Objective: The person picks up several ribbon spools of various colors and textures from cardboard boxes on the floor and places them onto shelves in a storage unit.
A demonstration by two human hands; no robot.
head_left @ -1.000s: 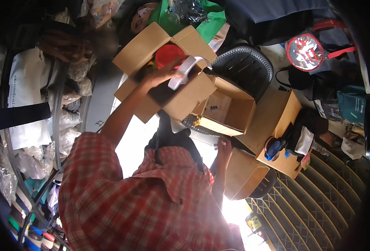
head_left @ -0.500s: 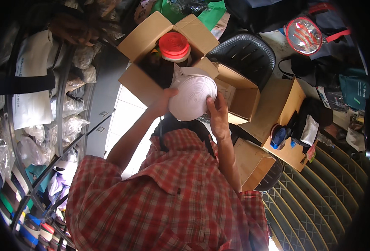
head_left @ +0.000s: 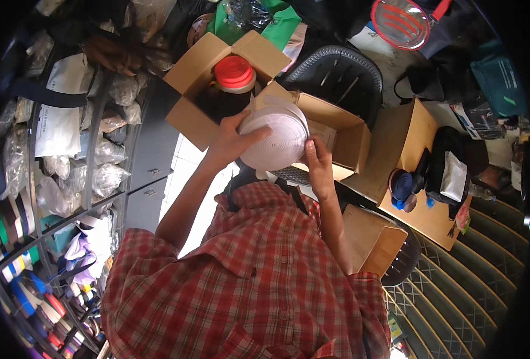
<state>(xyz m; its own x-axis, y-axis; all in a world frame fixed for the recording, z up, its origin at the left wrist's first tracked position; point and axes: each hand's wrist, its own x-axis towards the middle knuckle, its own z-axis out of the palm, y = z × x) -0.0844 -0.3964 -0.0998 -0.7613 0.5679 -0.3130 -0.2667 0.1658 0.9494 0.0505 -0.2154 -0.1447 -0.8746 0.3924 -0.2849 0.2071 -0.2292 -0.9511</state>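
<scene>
You have the white roll (head_left: 275, 140) just above the centre of the frame, its flat coiled face turned up toward you. Your left hand (head_left: 236, 143) clasps it from the left, thumb laid across the face and fingers curled round the far edge, where they are partly hidden. Your right hand (head_left: 319, 167) pinches the lower right rim; how its fingers sit underneath, you cannot tell from here. A loose end (head_left: 254, 103) stands up at the roll's upper left.

It looks like woven strap, so expect it to be fairly light, soft to bend yet firm as a wound disc, not fragile and probably not very slippery. The weak point is the winding: a push at the middle could cone the coils out. The best hold seems to be opposite rims, with the outer layer pressed down near that loose end.
</scene>
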